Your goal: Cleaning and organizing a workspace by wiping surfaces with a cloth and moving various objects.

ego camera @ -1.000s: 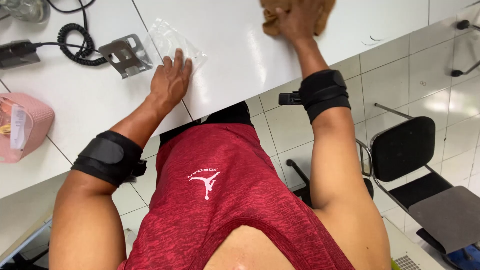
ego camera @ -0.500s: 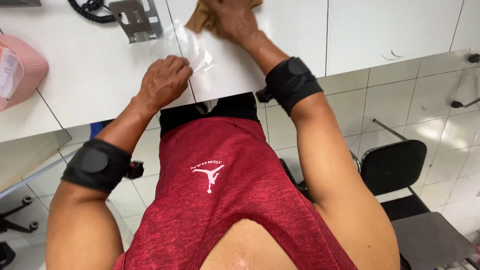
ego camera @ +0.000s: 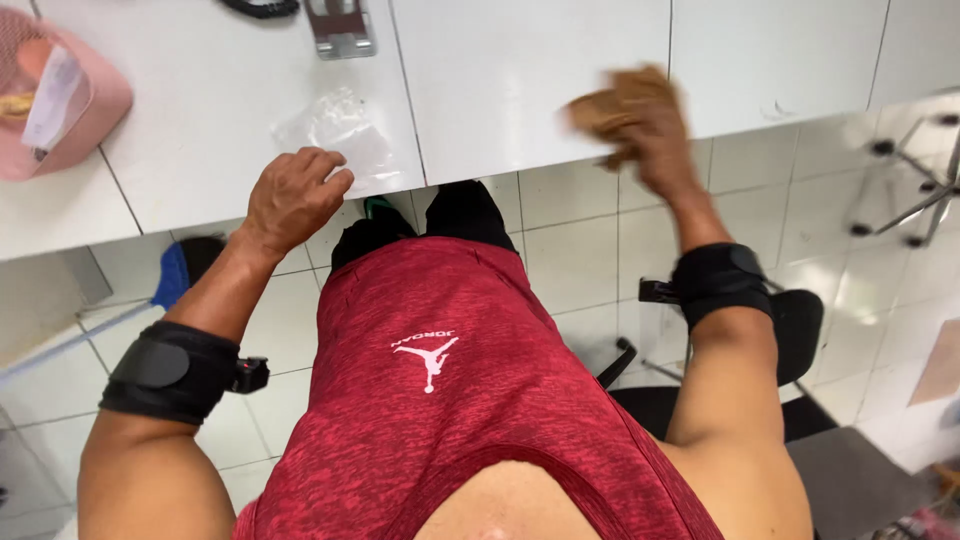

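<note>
My right hand (ego camera: 655, 135) grips a brown cloth (ego camera: 610, 100) at the front edge of the white table (ego camera: 520, 70); the hand is blurred with motion. My left hand (ego camera: 292, 198) rests with curled fingers on the table's near edge, just below a clear plastic bag (ego camera: 335, 130) that lies flat on the surface. Its fingertips touch or nearly touch the bag's lower edge. Both forearms wear black straps.
A pink cap (ego camera: 55, 90) sits at the table's left. A metal stand (ego camera: 340, 28) and a black coiled cable (ego camera: 258, 8) lie at the far edge. A black chair (ego camera: 790, 330) stands behind me on the tiled floor, with chair legs (ego camera: 905, 190) at right.
My right hand has swept the cloth from the table's far middle toward the right front edge. My left hand has stayed by the plastic bag. The view has shifted.
</note>
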